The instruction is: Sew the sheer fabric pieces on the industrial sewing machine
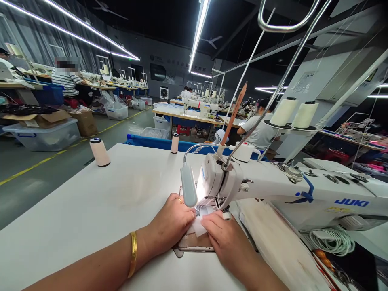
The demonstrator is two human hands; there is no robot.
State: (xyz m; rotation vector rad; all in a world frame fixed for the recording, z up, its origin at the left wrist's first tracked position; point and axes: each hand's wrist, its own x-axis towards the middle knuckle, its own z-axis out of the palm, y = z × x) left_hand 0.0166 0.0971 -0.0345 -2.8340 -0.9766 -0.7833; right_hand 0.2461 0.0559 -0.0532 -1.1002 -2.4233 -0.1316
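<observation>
Both hands rest flat on a small white fabric piece [200, 226] that lies on the table [91, 210] right under the needle area of the white sewing machine [273, 186]. The left hand [172, 222], with a ring and a gold bangle [132, 254] at the wrist, presses down on the fabric's left side, fingers loosely curled and not gripping. The right hand [226, 238] lies open with fingertips on the fabric's right edge, just beside the presser foot. A small lamp [188, 186] shines on the spot. Two thread spools [99, 152] stand far back on the table, well apart from the hands.
</observation>
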